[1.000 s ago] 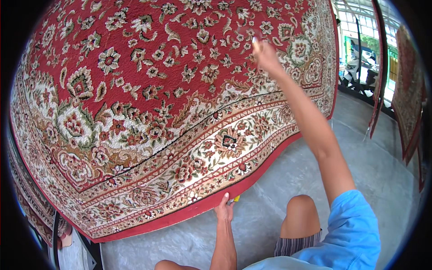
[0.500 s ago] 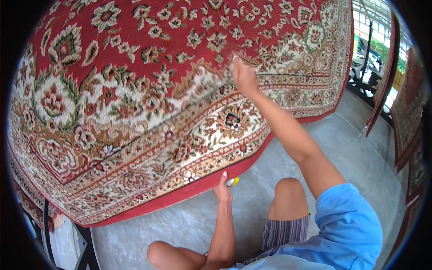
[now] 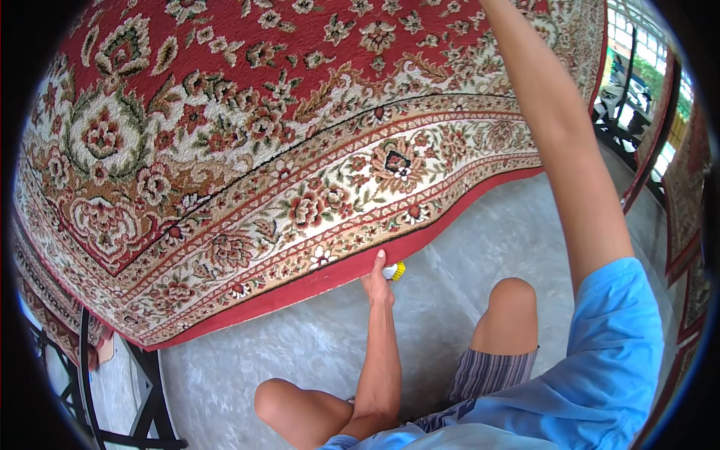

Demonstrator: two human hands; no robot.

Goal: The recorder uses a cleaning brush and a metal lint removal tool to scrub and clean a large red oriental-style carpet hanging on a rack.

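A large carpet [image 3: 397, 161], red with a cream, tan and green floral border, hangs in front of me. Along its lower side runs a plain red edging. My left hand [image 3: 380, 281] is closed on that edging, thumb on the front and fingers behind it. Against the same hand sits a small white piece with yellow bristles [image 3: 397, 271], which looks like a brush and is partly hidden by the hand and carpet. My right arm reaches up across the carpet's right part, and its hand is beyond the top of the picture.
Grey smooth floor [image 3: 480, 240] lies below the carpet, with my bent knees over it. Black metal framework [image 3: 150, 405] stands at the lower left, with a bit of someone's skin beside it. More carpets [image 3: 686, 195] hang at the right, near a parked motorbike [image 3: 634, 97].
My right hand has gone from the carpet's border up and right, out of the picture. The left hand keeps its hold on the edging. The whole view has shifted slightly.
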